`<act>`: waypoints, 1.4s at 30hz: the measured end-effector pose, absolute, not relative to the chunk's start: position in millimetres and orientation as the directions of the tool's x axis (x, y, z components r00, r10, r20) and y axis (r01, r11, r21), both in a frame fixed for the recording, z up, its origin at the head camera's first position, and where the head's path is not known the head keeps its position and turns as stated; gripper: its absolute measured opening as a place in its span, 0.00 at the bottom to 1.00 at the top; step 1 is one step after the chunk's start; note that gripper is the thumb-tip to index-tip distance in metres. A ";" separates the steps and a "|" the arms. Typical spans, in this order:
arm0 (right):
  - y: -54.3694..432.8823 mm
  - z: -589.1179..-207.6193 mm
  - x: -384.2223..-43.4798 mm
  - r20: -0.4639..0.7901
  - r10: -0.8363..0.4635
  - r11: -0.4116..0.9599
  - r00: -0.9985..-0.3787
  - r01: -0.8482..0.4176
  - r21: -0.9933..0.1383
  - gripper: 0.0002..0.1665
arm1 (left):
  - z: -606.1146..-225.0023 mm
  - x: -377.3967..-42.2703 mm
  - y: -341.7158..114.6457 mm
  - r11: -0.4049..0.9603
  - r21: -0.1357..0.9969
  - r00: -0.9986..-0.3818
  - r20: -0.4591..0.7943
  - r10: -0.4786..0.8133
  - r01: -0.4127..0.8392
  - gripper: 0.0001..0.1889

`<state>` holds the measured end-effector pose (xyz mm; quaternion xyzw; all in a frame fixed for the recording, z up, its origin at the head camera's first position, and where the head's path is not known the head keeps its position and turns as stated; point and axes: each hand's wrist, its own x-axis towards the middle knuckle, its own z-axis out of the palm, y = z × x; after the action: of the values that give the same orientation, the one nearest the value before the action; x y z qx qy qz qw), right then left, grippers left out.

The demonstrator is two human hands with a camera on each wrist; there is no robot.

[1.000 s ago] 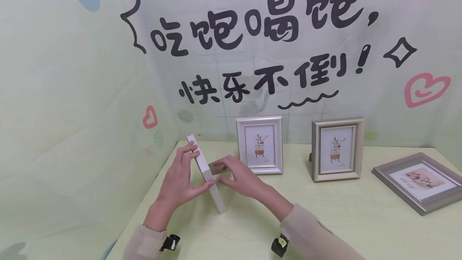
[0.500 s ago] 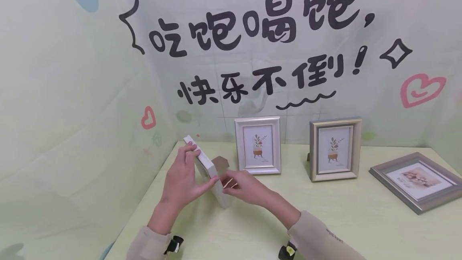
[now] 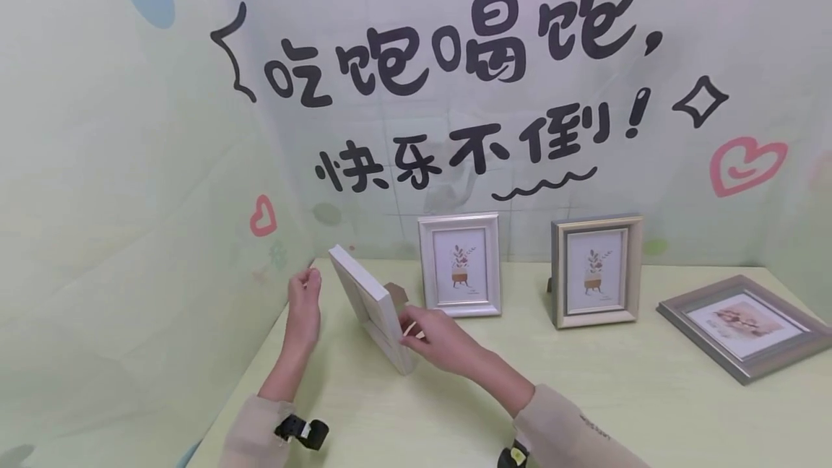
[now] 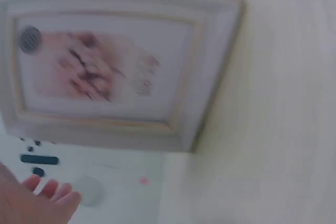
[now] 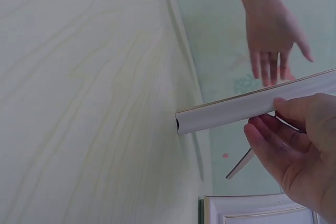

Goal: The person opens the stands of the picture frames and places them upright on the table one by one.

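A white picture frame stands tilted on the table at the left, its lower edge at the tabletop. My right hand holds its right side edge, thumb in front and fingers behind, as the right wrist view shows. Behind the frame a brown stand leg sticks out. My left hand is apart from the frame, off to its left, holding nothing; its fingers extend in the right wrist view. The left wrist view shows the frame's front with a pinkish flower picture, somewhat blurred.
On the table, a silver frame and a champagne-coloured frame stand upright at the back. A grey-brown frame lies flat, picture up, at the right. Printed fabric walls close off the left and back.
My left hand has let go of the white frame and moved left. My right hand has shifted from the stand leg to the frame's side edge. The frame's front has turned more into view.
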<state>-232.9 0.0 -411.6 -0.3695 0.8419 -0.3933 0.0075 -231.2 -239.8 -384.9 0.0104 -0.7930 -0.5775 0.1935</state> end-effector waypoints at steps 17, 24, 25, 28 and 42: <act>-14.3 -419.7 -242.6 0.274 -0.312 0.445 -0.910 -0.395 -0.804 0.04 | -406.4 -238.6 -253.4 0.283 0.954 -0.991 0.121 -0.052 0.102 0.35; -30.3 -424.4 -251.2 0.284 -0.306 0.393 -0.909 -0.392 -0.832 0.06 | -408.3 -236.9 -255.6 0.363 0.929 -0.973 0.148 -0.179 0.074 0.34; -32.1 -424.9 -252.6 0.278 -0.310 0.377 -0.909 -0.386 -0.842 0.08 | -408.1 -237.2 -256.2 0.370 0.926 -0.970 0.151 -0.189 0.073 0.34; -36.0 -424.1 -258.1 0.257 -0.312 0.328 -0.915 -0.357 -0.875 0.12 | -407.6 -241.3 -257.1 0.371 0.926 -0.965 0.163 -0.205 0.078 0.34; -45.6 -421.2 -285.7 0.203 -0.370 0.296 -0.906 -0.323 -0.899 0.34 | -422.6 -264.2 -249.3 0.600 0.799 -0.913 0.270 -0.306 0.035 0.34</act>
<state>-285.7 -45.6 -421.2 -0.2153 0.8046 -0.5530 0.0217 -264.2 -249.3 -422.6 0.0778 -0.8733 -0.4403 0.1935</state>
